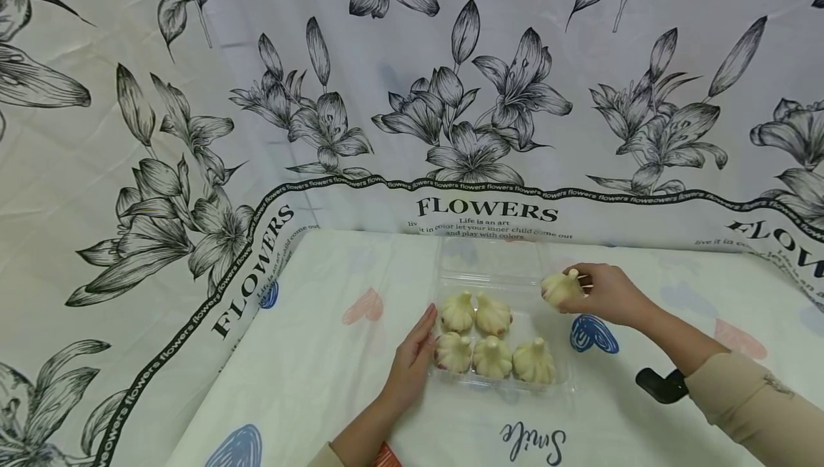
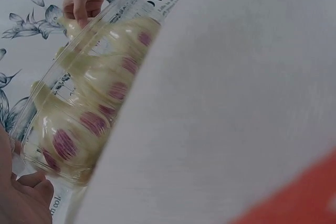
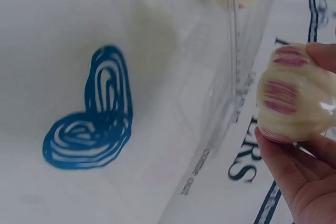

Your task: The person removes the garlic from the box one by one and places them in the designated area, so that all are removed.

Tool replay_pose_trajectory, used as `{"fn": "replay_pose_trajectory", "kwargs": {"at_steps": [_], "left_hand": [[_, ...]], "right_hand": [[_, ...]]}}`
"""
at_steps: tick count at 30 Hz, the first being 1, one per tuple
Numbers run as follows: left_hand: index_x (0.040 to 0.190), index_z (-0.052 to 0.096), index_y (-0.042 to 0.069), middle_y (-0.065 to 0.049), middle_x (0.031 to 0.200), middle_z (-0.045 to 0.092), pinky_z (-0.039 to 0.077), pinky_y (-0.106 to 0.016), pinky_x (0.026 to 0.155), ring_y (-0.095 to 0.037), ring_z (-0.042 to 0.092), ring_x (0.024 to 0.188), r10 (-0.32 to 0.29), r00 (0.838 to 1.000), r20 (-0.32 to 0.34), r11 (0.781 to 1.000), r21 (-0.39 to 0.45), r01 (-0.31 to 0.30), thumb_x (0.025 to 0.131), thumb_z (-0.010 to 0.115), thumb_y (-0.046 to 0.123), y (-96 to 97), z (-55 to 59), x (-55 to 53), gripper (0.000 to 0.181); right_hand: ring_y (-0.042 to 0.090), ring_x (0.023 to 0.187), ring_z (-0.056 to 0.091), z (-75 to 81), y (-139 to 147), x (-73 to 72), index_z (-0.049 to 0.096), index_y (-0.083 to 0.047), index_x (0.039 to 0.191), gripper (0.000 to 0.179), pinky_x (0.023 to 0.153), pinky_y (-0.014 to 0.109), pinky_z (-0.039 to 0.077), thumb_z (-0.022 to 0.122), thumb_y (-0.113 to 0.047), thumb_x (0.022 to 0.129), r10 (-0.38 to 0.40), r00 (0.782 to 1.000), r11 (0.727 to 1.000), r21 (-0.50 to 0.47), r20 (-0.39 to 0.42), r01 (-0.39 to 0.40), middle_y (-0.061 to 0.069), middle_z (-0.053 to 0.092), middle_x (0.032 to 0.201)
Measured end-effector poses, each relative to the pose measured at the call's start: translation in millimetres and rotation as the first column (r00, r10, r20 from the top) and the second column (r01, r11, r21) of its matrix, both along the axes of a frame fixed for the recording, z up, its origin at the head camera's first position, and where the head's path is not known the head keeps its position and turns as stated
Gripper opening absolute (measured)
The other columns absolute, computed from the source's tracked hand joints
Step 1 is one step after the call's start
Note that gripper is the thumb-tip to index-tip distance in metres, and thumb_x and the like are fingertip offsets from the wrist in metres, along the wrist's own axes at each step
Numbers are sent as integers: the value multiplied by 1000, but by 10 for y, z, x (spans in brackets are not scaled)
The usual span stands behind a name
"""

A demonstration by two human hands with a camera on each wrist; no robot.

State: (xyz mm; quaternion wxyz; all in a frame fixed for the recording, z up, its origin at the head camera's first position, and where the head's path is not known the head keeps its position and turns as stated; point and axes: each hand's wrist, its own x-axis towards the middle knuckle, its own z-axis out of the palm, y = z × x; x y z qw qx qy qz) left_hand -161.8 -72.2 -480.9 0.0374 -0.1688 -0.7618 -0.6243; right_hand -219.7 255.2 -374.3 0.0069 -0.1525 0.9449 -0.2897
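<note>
A clear plastic container (image 1: pixel 542 324) with its lid (image 1: pixel 489 259) folded back holds several garlic bulbs: two in the far row and three in the near row, one of them a bulb (image 1: pixel 533 361) at the near right. My right hand (image 1: pixel 608 294) pinches another garlic bulb (image 1: pixel 560 289) between thumb and fingers, above the container's far right corner. Purple streaks show on that held bulb (image 3: pixel 286 95) in the right wrist view. My left hand (image 1: pixel 412 352) rests along the container's left wall, its fingers extended against the plastic.
The container stands on a white cloth (image 1: pixel 341 381) printed with hearts and the word Smile. Behind it hangs a curtain (image 1: pixel 360 131) with flower drawings. A black object (image 1: pixel 663 385) shows by my right sleeve, and something orange-red (image 1: pixel 386 456) lies by the left forearm.
</note>
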Motion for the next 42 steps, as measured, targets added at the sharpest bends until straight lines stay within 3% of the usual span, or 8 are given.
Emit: {"fn": "replay_pose_trajectory", "kwargs": {"at_steps": [8,16,23,28,31,34,37,42], "left_hand": [[140,35,-5,-11,152,28,17,-4,106,-24,22,142,1,1000,-6,1000,-5,-1,98,38,2,-1,16,2,43],[141,35,-3,-12,152,28,17,-4,106,-25,22,142,-4,1000,-3,1000,0,4,98,38,2,0,3,5,43],[141,35,-3,-11,152,28,17,-4,106,-24,21,142,-2,1000,-1,1000,-8,2,99,38,4,0,-15,-4,43],[141,35,-2,-12,152,28,17,-4,106,-25,21,142,-1,1000,-1,1000,-3,1,99,38,5,4,-24,-8,42],[141,36,-2,-12,152,28,17,-4,106,-25,21,142,-2,1000,0,1000,2,2,99,38,5,7,-31,-8,42],[141,35,-3,-12,152,27,17,-4,106,-25,21,142,-7,1000,2,1000,7,7,99,38,4,12,-40,-10,42],[141,35,-4,-14,152,27,17,-4,106,-25,21,142,-13,1000,0,1000,12,13,99,37,3,13,-47,-13,42],[141,35,-2,-13,152,27,17,-4,106,-26,21,142,-9,1000,-3,1000,10,9,99,38,3,2,-51,-14,43]], "right_hand": [[42,98,59,-142,332,-104,51,13,123,71,77,48,53,76,-33,75,-125,992,992,28,-16,125,29,60,111],[49,116,49,-345,665,-210,35,16,135,81,88,52,49,70,-36,82,-160,983,983,-73,85,167,37,45,131],[46,118,49,-549,928,-329,37,11,136,76,74,11,49,69,-32,83,-127,985,980,-140,120,144,33,44,135],[43,119,49,-651,1005,-395,34,10,139,77,75,9,47,68,-32,84,-102,979,978,-162,174,131,31,39,139],[47,122,44,-693,1017,-420,30,13,139,79,80,16,49,67,-31,85,-98,972,979,-157,211,133,34,36,140],[51,125,38,-747,1025,-439,28,17,137,79,92,37,50,67,-29,85,-91,968,982,-143,236,127,38,34,138],[54,126,34,-803,1029,-455,27,19,137,80,100,56,38,68,-26,85,-85,964,983,-136,253,122,40,32,137],[53,127,33,-837,1019,-486,29,17,137,79,101,59,34,69,-27,84,-78,964,985,-127,253,113,39,33,138]]}}
